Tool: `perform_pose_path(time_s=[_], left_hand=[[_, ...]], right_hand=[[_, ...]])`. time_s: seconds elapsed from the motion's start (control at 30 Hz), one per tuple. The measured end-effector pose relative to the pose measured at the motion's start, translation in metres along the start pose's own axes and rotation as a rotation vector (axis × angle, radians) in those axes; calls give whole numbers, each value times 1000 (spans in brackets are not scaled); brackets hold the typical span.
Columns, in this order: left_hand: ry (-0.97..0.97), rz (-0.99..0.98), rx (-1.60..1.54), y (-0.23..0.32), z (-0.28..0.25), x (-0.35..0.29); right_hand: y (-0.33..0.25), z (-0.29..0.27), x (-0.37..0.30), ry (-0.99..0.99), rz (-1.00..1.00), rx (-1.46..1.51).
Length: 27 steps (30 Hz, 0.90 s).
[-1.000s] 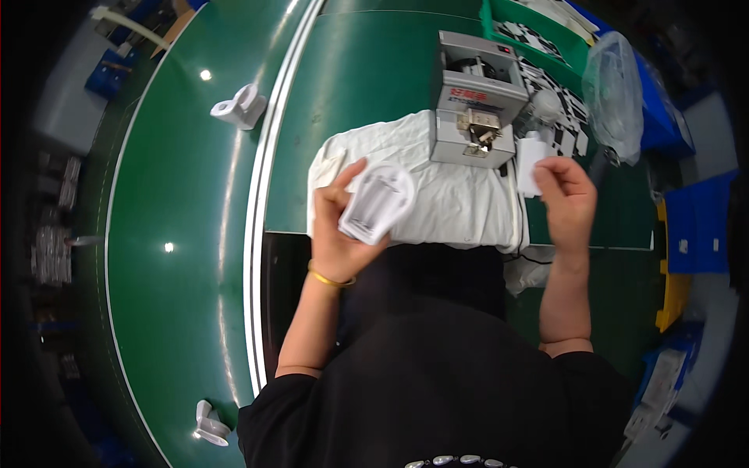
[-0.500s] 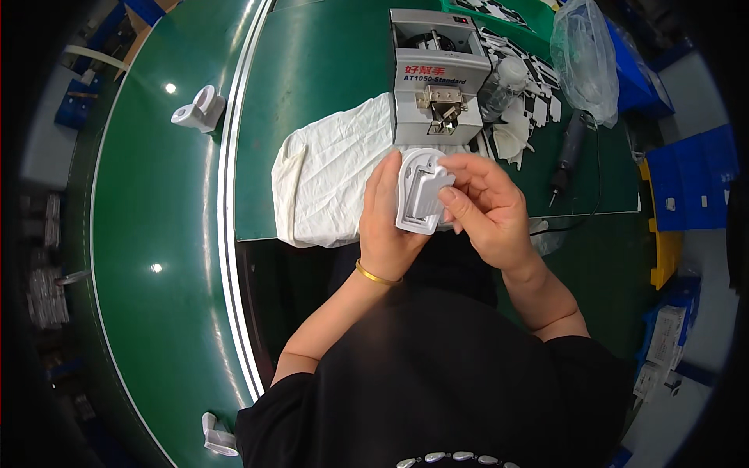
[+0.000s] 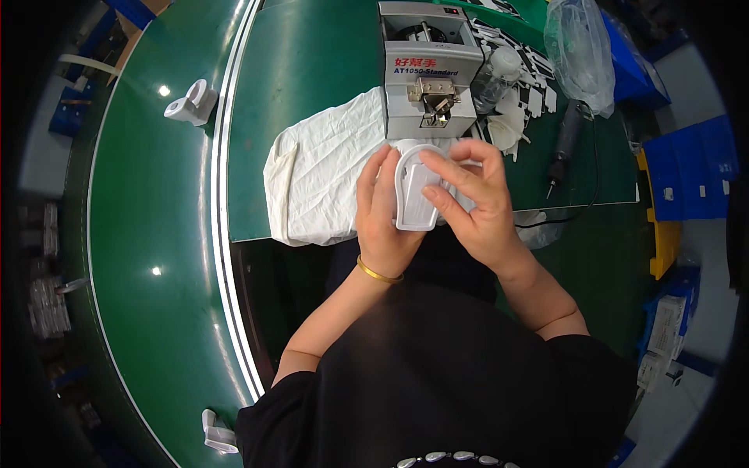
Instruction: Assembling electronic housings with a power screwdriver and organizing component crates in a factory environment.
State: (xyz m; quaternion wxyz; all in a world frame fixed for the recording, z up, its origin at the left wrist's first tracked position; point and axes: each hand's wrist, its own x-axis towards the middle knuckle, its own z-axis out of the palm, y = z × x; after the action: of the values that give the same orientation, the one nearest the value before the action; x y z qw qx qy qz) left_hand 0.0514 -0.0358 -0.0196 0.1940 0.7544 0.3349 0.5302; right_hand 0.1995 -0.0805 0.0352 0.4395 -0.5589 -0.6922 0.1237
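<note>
two hands hold a white plastic part

both hands are close together, wrapped around one white plastic part (image 3: 415, 191). the left hand (image 3: 386, 214) grips its left side. the right hand (image 3: 476, 203) presses fingers on its front. the part is up in the air, above the near edge of the green counter (image 3: 312, 78). a white cloth (image 3: 324, 168) lies under it. a grey box machine (image 3: 427, 70) stands just behind. an electric screwdriver (image 3: 563, 148) lies to the right.
</note>
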Motion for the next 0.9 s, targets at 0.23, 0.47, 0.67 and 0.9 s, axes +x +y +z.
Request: perform_pose_path(time_s=[0.23, 0.47, 0.67, 0.9], left_hand=[[-283, -103, -466, 8, -21, 4], [-214, -433, -820, 9, -21, 5], [-260, -399, -712, 13, -28, 7], [-439, -173, -451, 29, -35, 20]], right_hand=[[10, 0, 0, -106, 594, 999], [8, 4, -7, -127, 448, 868], [2, 0, -8, -118, 421, 779], [10, -17, -6, -151, 674, 941]])
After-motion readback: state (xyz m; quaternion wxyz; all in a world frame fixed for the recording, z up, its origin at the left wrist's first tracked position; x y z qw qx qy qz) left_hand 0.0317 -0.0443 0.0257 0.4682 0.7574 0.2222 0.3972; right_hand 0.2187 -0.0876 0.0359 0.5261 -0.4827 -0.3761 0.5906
